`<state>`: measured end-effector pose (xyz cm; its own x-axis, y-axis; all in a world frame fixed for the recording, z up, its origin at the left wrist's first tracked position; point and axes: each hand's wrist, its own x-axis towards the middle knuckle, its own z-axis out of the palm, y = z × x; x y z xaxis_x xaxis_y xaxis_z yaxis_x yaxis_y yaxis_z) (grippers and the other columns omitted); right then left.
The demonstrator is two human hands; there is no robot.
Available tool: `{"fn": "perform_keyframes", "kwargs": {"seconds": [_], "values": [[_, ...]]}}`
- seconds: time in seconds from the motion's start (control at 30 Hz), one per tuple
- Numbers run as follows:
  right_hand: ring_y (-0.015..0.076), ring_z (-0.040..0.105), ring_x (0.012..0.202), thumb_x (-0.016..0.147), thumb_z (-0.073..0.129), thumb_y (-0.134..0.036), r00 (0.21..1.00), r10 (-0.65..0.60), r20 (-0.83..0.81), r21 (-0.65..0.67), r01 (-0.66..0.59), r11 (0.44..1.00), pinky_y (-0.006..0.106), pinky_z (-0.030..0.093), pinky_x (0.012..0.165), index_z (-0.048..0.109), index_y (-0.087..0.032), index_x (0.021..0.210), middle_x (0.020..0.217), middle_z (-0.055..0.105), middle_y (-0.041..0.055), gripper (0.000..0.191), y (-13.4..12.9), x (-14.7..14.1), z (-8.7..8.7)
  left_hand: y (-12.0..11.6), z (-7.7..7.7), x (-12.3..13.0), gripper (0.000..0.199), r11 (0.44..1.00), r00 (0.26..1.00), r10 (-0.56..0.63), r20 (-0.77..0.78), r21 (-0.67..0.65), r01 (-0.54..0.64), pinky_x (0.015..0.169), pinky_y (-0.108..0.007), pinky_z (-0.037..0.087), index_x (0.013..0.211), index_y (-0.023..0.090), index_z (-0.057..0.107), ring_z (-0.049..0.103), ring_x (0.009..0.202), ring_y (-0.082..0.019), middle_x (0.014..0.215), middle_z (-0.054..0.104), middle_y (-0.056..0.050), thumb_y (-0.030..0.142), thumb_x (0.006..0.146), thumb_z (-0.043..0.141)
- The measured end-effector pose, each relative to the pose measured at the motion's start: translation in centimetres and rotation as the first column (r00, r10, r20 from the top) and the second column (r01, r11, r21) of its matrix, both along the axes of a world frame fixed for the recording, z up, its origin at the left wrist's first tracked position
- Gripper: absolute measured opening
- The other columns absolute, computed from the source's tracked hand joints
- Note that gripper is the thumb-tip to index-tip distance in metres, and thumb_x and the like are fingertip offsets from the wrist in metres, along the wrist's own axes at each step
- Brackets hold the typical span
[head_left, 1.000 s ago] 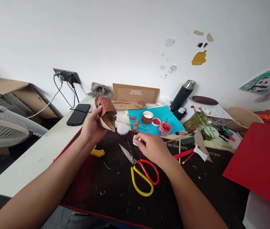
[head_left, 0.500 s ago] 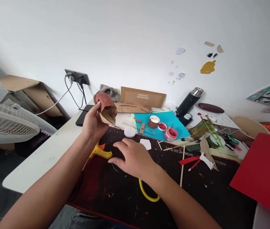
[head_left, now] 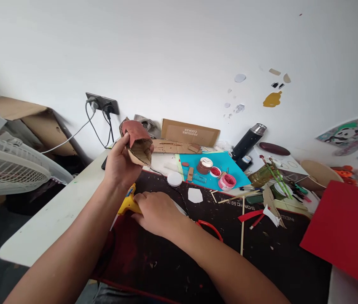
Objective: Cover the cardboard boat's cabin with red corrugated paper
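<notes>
My left hand (head_left: 120, 162) holds up a hollow cardboard piece (head_left: 136, 131), reddish-brown on its outside and bare brown inside, its opening tilted toward me. Lower down, my right hand (head_left: 156, 211) has its fingers closed around the handle of a yellow hot glue gun (head_left: 128, 204), which lies on the dark desk mat (head_left: 166, 266). Part of the glue gun is hidden by my hand and left forearm. Beneath my right forearm, a red loop handle (head_left: 212, 228) sticks out. A white paper cutout (head_left: 195, 195) and a round white lid (head_left: 174, 179) lie just beyond.
Open paint jars (head_left: 227, 182) stand on a blue sheet (head_left: 183, 158). Behind are a cardboard strip (head_left: 175, 147) and a black thermos (head_left: 248, 141). Brushes (head_left: 275, 175), thin wooden sticks (head_left: 242, 228) and a red sheet (head_left: 340, 232) occupy the right. A fan (head_left: 11, 164) stands left.
My right hand has moved left and down onto the glue gun's handle and closed around it. My left hand still holds the cardboard piece, now slightly further left in view.
</notes>
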<state>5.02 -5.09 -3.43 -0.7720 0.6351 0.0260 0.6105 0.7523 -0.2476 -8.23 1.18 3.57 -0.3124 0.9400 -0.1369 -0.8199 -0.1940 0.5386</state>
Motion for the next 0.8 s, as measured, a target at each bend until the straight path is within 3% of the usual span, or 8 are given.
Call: {"fn": "perform_keyframes", "kwargs": {"seconds": [0.13, 0.23, 0.33, 0.43, 0.53, 0.6, 0.7, 0.8], "values": [[0.0318, 0.082, 0.106, 0.102, 0.076, -0.038, 0.977, -0.143, -0.160, -0.162, 0.117, 0.980, 0.040, 0.059, 0.084, 0.075, -0.018, 0.125, 0.123, 0.084, 0.0122, 0.031, 0.4, 1.2, -0.4, -0.6, 1.6, -1.0, 0.022, 0.998, 0.998, 0.056, 0.019, 0.035, -0.057, 0.081, -0.037, 0.070, 0.106, 0.017, 0.076, 0.081, 0.089, -0.024, 0.099, 0.085, -0.008, 0.028, 0.107, 0.057], [0.0263, 0.081, 0.096, 0.097, 0.077, -0.038, 0.872, -0.323, -0.369, -0.357, 0.188, 0.915, 0.035, 0.057, 0.079, 0.075, -0.022, 0.118, 0.111, 0.086, 0.0074, 0.027, 0.9, 2.7, -1.1, -0.7, 2.5, -2.2, 0.027, 0.990, 0.993, 0.122, -0.005, 0.071, -0.121, 0.080, -0.035, 0.069, 0.107, 0.016, 0.075, 0.080, 0.089, -0.022, 0.097, 0.085, -0.007, 0.032, 0.110, 0.053], [0.0201, 0.074, 0.075, 0.092, 0.078, -0.042, 0.639, -0.529, -0.558, -0.593, 0.139, 0.793, 0.030, 0.053, 0.066, 0.072, -0.022, 0.106, 0.090, 0.080, 0.0024, 0.026, 2.0, 4.2, -1.6, -0.4, 2.5, -2.9, 0.023, 0.983, 0.985, 0.173, 0.005, 0.067, -0.173, 0.082, -0.033, 0.069, 0.103, 0.018, 0.074, 0.080, 0.088, -0.020, 0.095, 0.085, -0.004, 0.034, 0.109, 0.057], [0.0156, 0.066, 0.057, 0.090, 0.078, -0.056, 0.364, -0.680, -0.636, -0.752, -0.099, 0.651, 0.029, 0.054, 0.059, 0.066, -0.022, 0.101, 0.075, 0.070, -0.0035, 0.037, 3.5, 6.0, -1.1, 0.2, 1.4, -2.5, 0.020, 0.987, 0.987, 0.159, 0.022, -0.014, -0.158, 0.082, -0.034, 0.070, 0.107, 0.019, 0.075, 0.081, 0.089, -0.021, 0.096, 0.086, -0.005, 0.033, 0.107, 0.060], [0.0144, 0.064, 0.053, 0.087, 0.083, -0.056, 0.119, -0.754, -0.646, -0.756, -0.242, 0.609, 0.029, 0.054, 0.059, 0.065, -0.022, 0.100, 0.072, 0.068, -0.0045, 0.041, 4.2, 8.1, 0.5, 0.6, -0.1, -1.3, 0.018, 0.996, 0.998, 0.068, 0.004, -0.063, -0.067, 0.086, -0.036, 0.072, 0.106, 0.022, 0.076, 0.081, 0.092, -0.021, 0.096, 0.086, -0.006, 0.030, 0.108, 0.060], [0.0147, 0.064, 0.057, 0.088, 0.084, -0.056, 0.021, -0.775, -0.632, -0.727, -0.363, 0.583, 0.030, 0.054, 0.060, 0.062, -0.023, 0.095, 0.074, 0.067, -0.0039, 0.040, 4.1, 9.6, 1.6, 0.6, -0.9, -0.2, 0.015, 0.997, 0.999, 0.033, -0.014, -0.073, -0.034, 0.088, -0.037, 0.072, 0.105, 0.023, 0.076, 0.082, 0.091, -0.022, 0.098, 0.086, -0.006, 0.028, 0.107, 0.063], [0.0115, 0.057, 0.053, 0.088, 0.086, -0.062, -0.032, -0.775, -0.631, -0.668, -0.486, 0.564, 0.027, 0.049, 0.057, 0.057, -0.023, 0.084, 0.068, 0.059, -0.0059, 0.049, 3.6, 11.2, 2.2, 0.4, -1.7, 1.5, 0.015, 0.994, 0.999, -0.035, -0.024, -0.101, 0.033, 0.085, -0.037, 0.073, 0.106, 0.020, 0.077, 0.082, 0.089, -0.023, 0.100, 0.085, -0.008, 0.025, 0.106, 0.063], [0.0093, 0.054, 0.050, 0.086, 0.089, -0.067, 0.011, -0.777, -0.629, -0.672, -0.510, 0.537, 0.025, 0.045, 0.054, 0.055, -0.021, 0.076, 0.065, 0.056, -0.0067, 0.057, 3.3, 11.7, 1.8, 0.0, -1.9, 3.0, 0.022, 0.986, 0.996, -0.082, -0.018, -0.147, 0.078, 0.081, -0.037, 0.073, 0.107, 0.015, 0.078, 0.081, 0.083, -0.023, 0.096, 0.084, -0.011, 0.023, 0.108, 0.058]]}}
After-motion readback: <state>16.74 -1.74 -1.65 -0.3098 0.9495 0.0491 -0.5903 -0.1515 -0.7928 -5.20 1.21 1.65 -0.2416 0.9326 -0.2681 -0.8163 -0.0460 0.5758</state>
